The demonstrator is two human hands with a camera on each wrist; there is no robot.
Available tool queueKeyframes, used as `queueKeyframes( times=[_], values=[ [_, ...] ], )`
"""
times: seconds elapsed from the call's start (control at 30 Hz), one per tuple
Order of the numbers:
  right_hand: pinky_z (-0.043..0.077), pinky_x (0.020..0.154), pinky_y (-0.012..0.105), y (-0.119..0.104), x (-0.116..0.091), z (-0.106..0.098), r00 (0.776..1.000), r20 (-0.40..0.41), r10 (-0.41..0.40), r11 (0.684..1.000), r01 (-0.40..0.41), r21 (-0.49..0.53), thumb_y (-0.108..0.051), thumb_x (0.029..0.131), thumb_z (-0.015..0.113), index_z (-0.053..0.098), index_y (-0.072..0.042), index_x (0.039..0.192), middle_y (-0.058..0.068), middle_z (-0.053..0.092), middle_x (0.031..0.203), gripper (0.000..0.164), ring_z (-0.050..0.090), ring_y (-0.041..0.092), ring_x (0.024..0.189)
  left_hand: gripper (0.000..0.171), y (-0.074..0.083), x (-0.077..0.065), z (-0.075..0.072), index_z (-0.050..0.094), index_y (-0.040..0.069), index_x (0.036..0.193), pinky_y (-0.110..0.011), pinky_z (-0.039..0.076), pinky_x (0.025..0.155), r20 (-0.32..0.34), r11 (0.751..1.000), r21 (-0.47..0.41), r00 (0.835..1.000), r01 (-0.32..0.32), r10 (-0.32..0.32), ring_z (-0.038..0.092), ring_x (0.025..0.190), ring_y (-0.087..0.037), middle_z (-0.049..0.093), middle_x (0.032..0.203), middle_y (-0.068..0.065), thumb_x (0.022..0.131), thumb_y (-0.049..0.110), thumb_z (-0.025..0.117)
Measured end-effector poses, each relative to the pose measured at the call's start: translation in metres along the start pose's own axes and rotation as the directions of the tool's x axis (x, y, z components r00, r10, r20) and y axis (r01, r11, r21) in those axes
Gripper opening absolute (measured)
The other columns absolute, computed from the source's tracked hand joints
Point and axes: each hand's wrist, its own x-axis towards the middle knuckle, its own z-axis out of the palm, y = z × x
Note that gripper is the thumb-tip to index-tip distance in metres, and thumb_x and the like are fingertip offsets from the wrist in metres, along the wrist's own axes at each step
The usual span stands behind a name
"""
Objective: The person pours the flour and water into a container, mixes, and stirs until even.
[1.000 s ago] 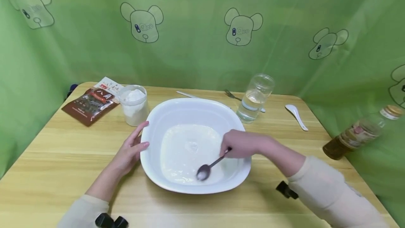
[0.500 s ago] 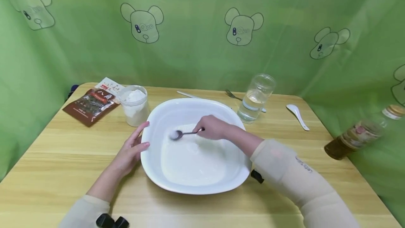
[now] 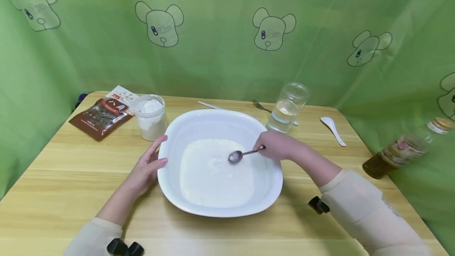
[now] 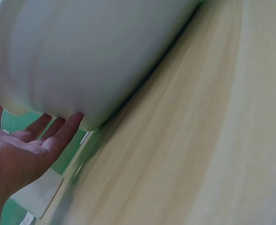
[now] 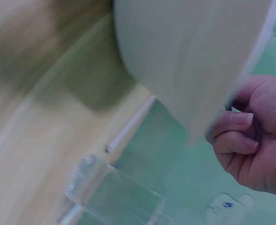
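Note:
My right hand [image 3: 275, 145] grips the handle of a dark metal spoon [image 3: 235, 157] in the head view. The spoon's bowl hangs over the right half of a large white basin [image 3: 193, 210], where a shallow pool of pale liquid [image 3: 213, 185] lies on the bottom. Curled fingers of that hand also show in the right wrist view, beyond the basin's wall [image 5: 175, 61]. On the left side, my left hand [image 3: 143, 171] rests spread fingertips and thumb against the basin's rim. Seen from the left wrist, its fairly straight fingers [image 4: 65, 131] touch the outer wall [image 4: 81, 61].
Left of the basin stand an open tub of white powder [image 3: 151, 117] and a brown spice packet [image 3: 103, 117]. Behind it lie a fork [image 3: 261, 107] and a white utensil [image 3: 210, 106], beside a water jar [image 3: 284, 110]. Rightward are a white spoon [image 3: 333, 130] and a bottle [image 3: 401, 151].
My right hand swept the metal spoon from the basin's lower right to its upper left, then back toward the right side. The left hand and the basin stayed in place.

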Motion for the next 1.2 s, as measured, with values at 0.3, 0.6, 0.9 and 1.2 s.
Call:
queueKeyframes(
  times=[0.3,0.6,0.9,1.2],
  values=[
    [0.044,0.056,0.02,-0.022,0.04,0.018,0.996,-0.001,-0.085,0.994,0.085,0.069,-0.003,0.08,0.053,0.066,-0.004,0.096,0.006,0.064,0.087,0.021,0.049,0.007,0.058,0.063,-0.003,0.0,0.0,0.023,0.015,0.137,-0.037,0.046,0.079,-0.008,1.0,-0.01,1.0,0.015,-0.016,0.049,0.1,-0.022,0.022,0.13,-0.026,0.081,0.0,0.047],
    [0.046,0.059,0.021,-0.01,-0.003,0.007,0.999,0.003,-0.037,0.999,0.037,-0.018,-0.001,0.076,0.055,0.069,-0.006,0.088,0.002,0.064,0.079,0.019,0.054,0.009,0.068,0.066,0.002,0.0,-0.001,0.019,0.012,0.138,-0.035,0.046,0.079,-0.012,1.0,0.015,1.0,0.013,-0.013,0.048,0.101,-0.021,0.02,0.132,-0.026,0.079,0.001,0.048],
    [0.046,0.061,0.024,-0.013,0.042,0.013,0.997,-0.066,0.037,0.999,-0.036,0.013,-0.002,0.078,0.052,0.068,-0.004,0.088,0.004,0.063,0.079,0.02,0.052,0.011,0.064,0.064,-0.001,0.0,0.0,0.021,0.014,0.137,-0.037,0.046,0.08,-0.002,1.0,-0.001,1.0,0.023,-0.023,0.048,0.101,-0.023,0.021,0.13,-0.027,0.08,0.0,0.046],
    [0.034,0.043,0.015,-0.045,0.028,0.02,0.972,0.133,-0.193,0.969,0.168,0.182,-0.005,0.08,0.054,0.067,-0.007,0.096,0.001,0.065,0.084,0.02,0.035,0.002,0.044,0.063,-0.001,0.001,-0.001,0.021,0.013,0.137,-0.037,0.046,0.079,0.006,1.0,0.003,1.0,-0.01,0.01,0.049,0.1,-0.023,0.021,0.13,-0.029,0.08,-0.001,0.045]
  ],
)
